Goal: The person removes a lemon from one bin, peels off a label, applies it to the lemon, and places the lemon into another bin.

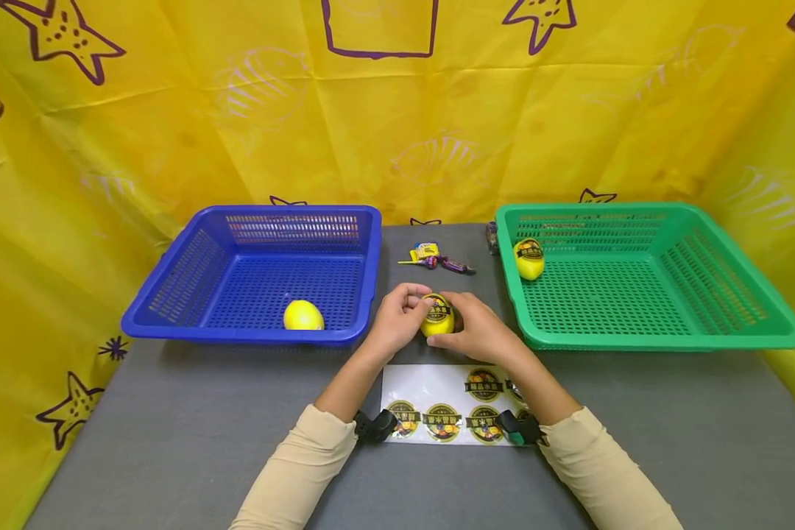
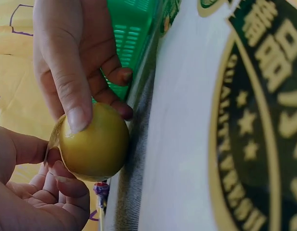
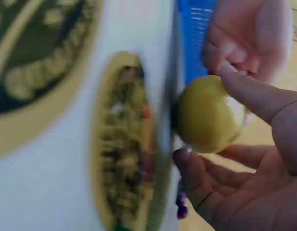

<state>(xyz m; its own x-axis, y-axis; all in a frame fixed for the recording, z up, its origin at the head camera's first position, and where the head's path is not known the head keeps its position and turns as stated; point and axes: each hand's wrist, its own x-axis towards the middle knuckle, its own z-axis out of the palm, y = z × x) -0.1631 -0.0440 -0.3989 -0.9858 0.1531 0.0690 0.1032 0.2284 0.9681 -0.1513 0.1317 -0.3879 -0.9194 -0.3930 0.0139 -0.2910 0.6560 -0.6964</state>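
Between the two hands is a yellow lemon [image 1: 437, 328], held above the grey table. My right hand [image 1: 482, 331] grips it, thumb on one side and fingers on the other, as the right wrist view shows. A round black-and-gold sticker [image 1: 439, 310] lies against the lemon's upper face. My left hand [image 1: 397, 318] pinches the sticker's edge between thumb and finger; in the left wrist view that edge stands slightly off the lemon [image 2: 97, 144]. Below the hands lies a white sheet [image 1: 424, 383] with several more round stickers [image 1: 442, 422], partly hidden by the right forearm.
A blue basket [image 1: 364, 294] on the left holds one lemon [image 1: 302, 315]. In the green basket [image 1: 642, 341] on the right sits a lemon with a sticker [image 1: 530, 259]. Wrapped sweets [image 1: 426, 254], including a lollipop, lie beyond the hands. Yellow patterned cloth [image 1: 397, 110] hangs behind.
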